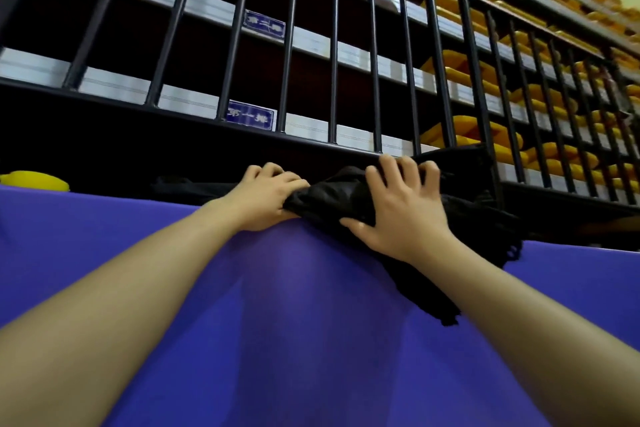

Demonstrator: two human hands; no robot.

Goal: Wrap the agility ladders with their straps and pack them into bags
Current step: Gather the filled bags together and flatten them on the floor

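A black fabric bag [339,196] lies bunched at the far edge of the purple table [294,305]. My left hand [268,196] grips the bag's left end, with fingers curled over the cloth. Spread across the top of the bag, my right hand [403,203] has its thumb hooked under the near edge. More black fabric [485,218] trails to the right and down toward me. What the bag holds is hidden. A yellow piece [34,179] shows at the table's far left edge.
Black metal barriers [332,55] stand just behind the table. Beyond them rise tiers of steps with blue signs [251,115] and rows of yellow seats [540,121] at the right. Another dark flat item [187,185] lies left of my left hand.
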